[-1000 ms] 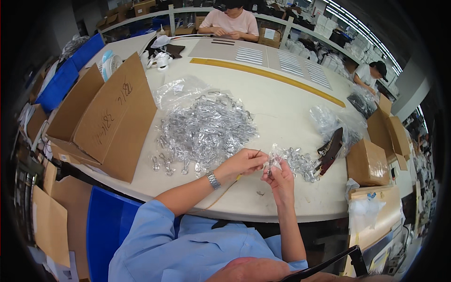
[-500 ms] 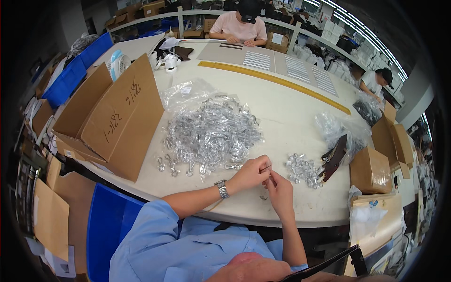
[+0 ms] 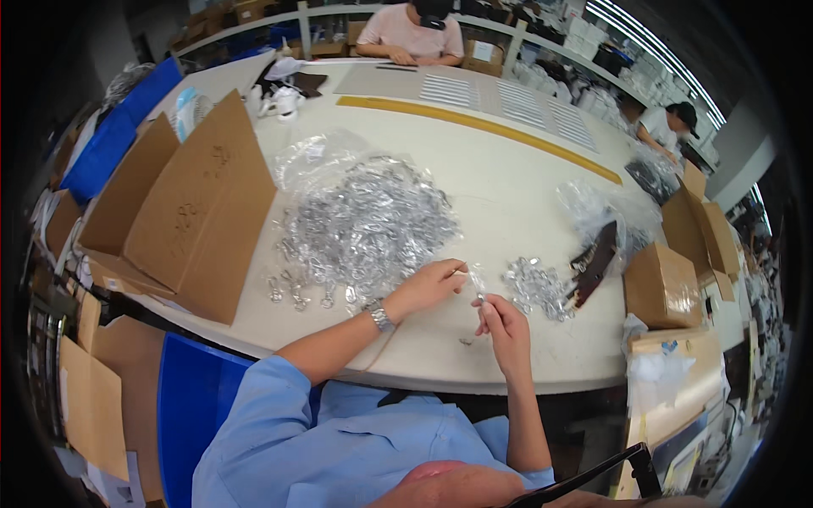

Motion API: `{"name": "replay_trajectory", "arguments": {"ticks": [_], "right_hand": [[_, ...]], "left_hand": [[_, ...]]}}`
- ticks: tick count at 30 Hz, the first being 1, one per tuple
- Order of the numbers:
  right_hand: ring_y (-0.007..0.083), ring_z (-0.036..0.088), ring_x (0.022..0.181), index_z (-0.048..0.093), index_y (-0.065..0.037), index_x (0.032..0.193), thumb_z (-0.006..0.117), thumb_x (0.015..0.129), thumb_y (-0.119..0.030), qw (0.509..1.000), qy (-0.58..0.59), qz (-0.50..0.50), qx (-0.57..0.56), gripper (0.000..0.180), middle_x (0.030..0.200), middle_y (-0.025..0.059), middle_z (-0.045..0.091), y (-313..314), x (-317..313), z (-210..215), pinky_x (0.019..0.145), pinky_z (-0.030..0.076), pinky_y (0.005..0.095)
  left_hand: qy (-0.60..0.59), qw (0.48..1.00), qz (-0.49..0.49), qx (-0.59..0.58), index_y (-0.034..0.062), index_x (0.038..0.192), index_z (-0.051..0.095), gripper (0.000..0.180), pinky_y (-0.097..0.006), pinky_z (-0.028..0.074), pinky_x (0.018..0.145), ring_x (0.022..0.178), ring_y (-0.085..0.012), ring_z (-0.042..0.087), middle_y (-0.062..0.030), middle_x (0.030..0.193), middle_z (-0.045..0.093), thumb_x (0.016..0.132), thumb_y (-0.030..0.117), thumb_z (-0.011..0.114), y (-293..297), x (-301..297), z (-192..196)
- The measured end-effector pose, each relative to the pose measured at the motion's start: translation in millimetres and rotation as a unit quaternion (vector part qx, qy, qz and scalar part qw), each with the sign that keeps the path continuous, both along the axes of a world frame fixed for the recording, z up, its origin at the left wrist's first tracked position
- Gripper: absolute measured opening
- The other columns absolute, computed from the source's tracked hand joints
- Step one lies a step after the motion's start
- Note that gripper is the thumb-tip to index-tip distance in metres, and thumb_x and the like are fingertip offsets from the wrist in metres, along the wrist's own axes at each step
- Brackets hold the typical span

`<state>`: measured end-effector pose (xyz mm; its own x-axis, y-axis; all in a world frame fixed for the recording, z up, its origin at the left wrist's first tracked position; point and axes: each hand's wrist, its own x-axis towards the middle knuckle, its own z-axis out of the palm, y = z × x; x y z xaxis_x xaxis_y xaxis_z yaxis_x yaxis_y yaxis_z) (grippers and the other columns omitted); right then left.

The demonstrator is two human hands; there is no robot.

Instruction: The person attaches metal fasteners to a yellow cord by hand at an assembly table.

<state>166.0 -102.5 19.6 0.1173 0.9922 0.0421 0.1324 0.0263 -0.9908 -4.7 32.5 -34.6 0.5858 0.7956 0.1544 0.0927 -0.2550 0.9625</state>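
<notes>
Over the near part of the table, my right hand (image 3: 503,325) pinches a small metal clasp (image 3: 482,297) between thumb and fingers. A scrap of clear plastic (image 3: 476,276) stands above it, between my hands. My left hand (image 3: 430,285) is just to the left and a little farther, its fingers closed at the tips; what they hold, if anything, is too small to make out. Left of it spreads a large heap of clear-bagged metal snap hooks (image 3: 368,224). A smaller pile of snap hooks (image 3: 539,286) lies right of my hands. One small metal piece (image 3: 465,341) rests near the table edge.
A tall open cardboard box (image 3: 207,207) stands on the left, a closed carton (image 3: 662,286) on the right. Beside the small pile lie a dark brown strip (image 3: 596,265) and clear plastic bags (image 3: 601,212). A yellow bar (image 3: 478,131) crosses the far table. Two people work beyond.
My hands have come apart from their joined pinch, the left moving up and left. The clasp and clear plastic now show at my right fingertips. The whole view has shifted slightly.
</notes>
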Motion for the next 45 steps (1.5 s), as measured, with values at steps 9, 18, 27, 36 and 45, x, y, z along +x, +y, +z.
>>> {"name": "replay_trajectory", "arguments": {"ticks": [9,18,27,36,45], "right_hand": [[0.0050,0.054,0.070,0.071,0.001,0.114,0.055,0.111,-0.016,0.996,0.074,0.020,-0.046,0.024,0.079,-0.0032,0.055,0.5,15.8,-22.3,0.065,0.051,0.0246],[0.0049,0.055,0.068,0.070,0.002,0.115,0.053,0.110,-0.014,0.994,0.087,-0.030,-0.051,0.024,0.080,-0.0021,0.058,-4.2,4.6,-30.9,0.062,0.050,0.0238],[0.0048,0.054,0.063,0.069,0.002,0.107,0.051,0.112,-0.013,0.993,0.083,-0.039,-0.079,0.024,0.079,-0.0025,0.058,-4.2,1.8,-26.6,0.061,0.050,0.0241],[0.0311,0.067,0.102,0.070,-0.002,0.123,0.073,0.091,-0.002,0.751,-0.599,-0.204,0.191,0.033,0.111,0.0132,0.071,41.7,52.8,-0.3,0.089,0.055,0.0422],[0.0322,0.065,0.104,0.071,-0.004,0.109,0.076,0.080,-0.007,0.794,-0.538,0.076,0.272,0.030,0.114,0.0093,0.070,165.1,-22.7,-51.9,0.089,0.056,0.0435]], "left_hand": [[0.076,0.977,-0.198,-0.033,0.0047,0.128,0.073,0.032,-0.026,0.051,0.071,0.075,-0.0085,0.061,-0.0008,0.083,0.070,0.110,0.017,0.050,-12.1,-7.5,50.1],[0.076,0.974,-0.203,-0.066,0.0053,0.146,0.059,0.039,-0.033,0.053,0.065,0.068,-0.0164,0.064,-0.0056,0.079,0.070,0.109,0.013,0.049,-35.2,-0.3,45.4],[0.088,0.966,-0.024,0.242,0.0015,0.121,0.064,0.021,-0.036,0.052,0.061,0.065,-0.0230,0.066,-0.0083,0.076,0.067,0.104,0.008,0.053,-46.4,15.7,12.6],[-0.182,0.951,0.084,-0.236,0.0029,0.122,0.070,0.025,-0.018,0.028,0.046,0.053,0.0002,0.038,0.0062,0.071,0.054,0.110,0.020,0.057,-13.3,-4.9,40.6],[-0.233,0.944,0.167,-0.162,0.0033,0.111,0.072,0.021,-0.018,0.029,0.047,0.053,0.0000,0.039,0.0068,0.069,0.053,0.110,0.017,0.056,0.4,-18.3,50.4]]}}
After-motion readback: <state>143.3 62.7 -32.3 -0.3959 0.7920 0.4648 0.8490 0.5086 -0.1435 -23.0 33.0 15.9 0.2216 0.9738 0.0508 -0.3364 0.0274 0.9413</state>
